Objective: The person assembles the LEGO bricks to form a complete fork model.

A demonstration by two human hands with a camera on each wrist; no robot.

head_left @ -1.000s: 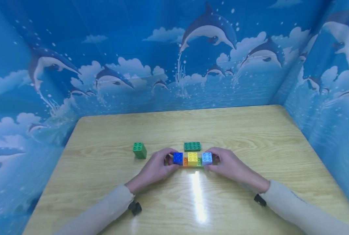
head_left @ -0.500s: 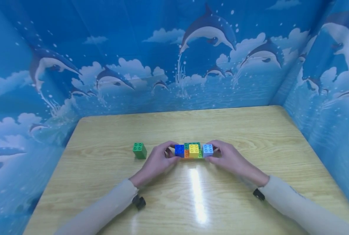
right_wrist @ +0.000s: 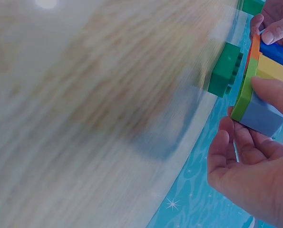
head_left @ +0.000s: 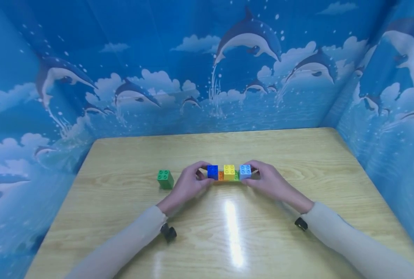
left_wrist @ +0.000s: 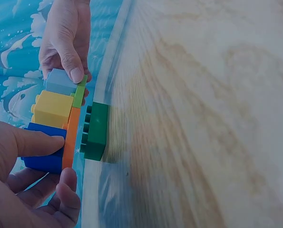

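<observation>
I see a dark blue block (head_left: 212, 171), a yellow block (head_left: 229, 171) and a light blue block (head_left: 245, 171), left to right, on an orange plate (left_wrist: 71, 137) and a lime plate (right_wrist: 245, 90), held above the tabletop (head_left: 280, 240), roughly midway between its side edges, just over a studs-up dark green brick (left_wrist: 96, 132).

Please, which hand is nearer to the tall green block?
Left. The left hand is just right of the tall green block; the right hand is farther right, gripping the light blue brick.
</observation>
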